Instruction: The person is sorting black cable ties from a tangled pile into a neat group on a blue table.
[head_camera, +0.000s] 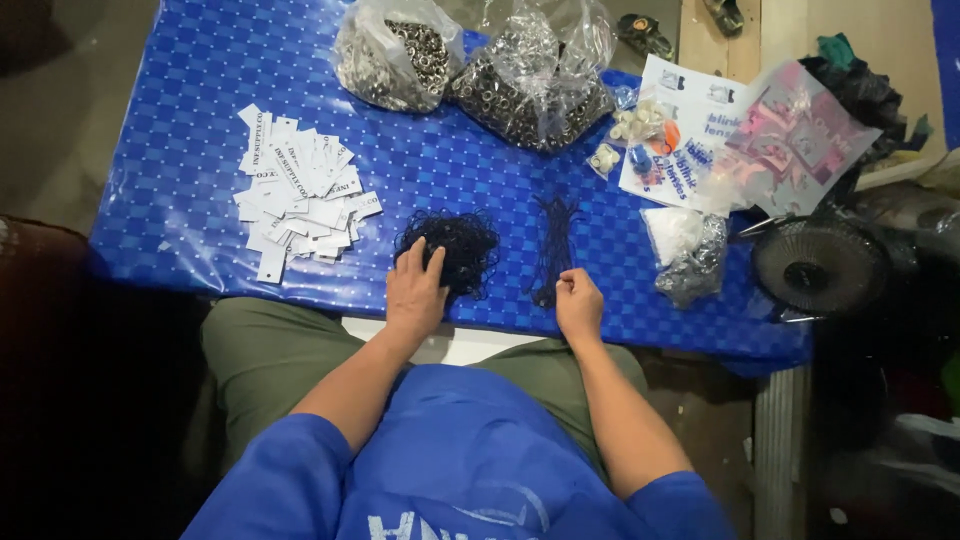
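— Across the blue checked surface (200, 150), what lies about?
— Two clear bags of metal rings (480, 65), printed packets (740, 140), white tags (298, 195).
— And the hands?
— Left hand (415, 290), spread flat, touches the black tangle (450, 248); right hand (578, 300), loosely curled, pinches black cords (553, 245).

We see a blue checkered tablecloth (200, 150) with a heap of white paper tags (300, 190) on its left. At the far edge sit two clear bags of metal eyelets (400, 60) (530, 90). To the right lie printed plastic packets (730, 140), and a small black fan (820, 265) rests beside them.
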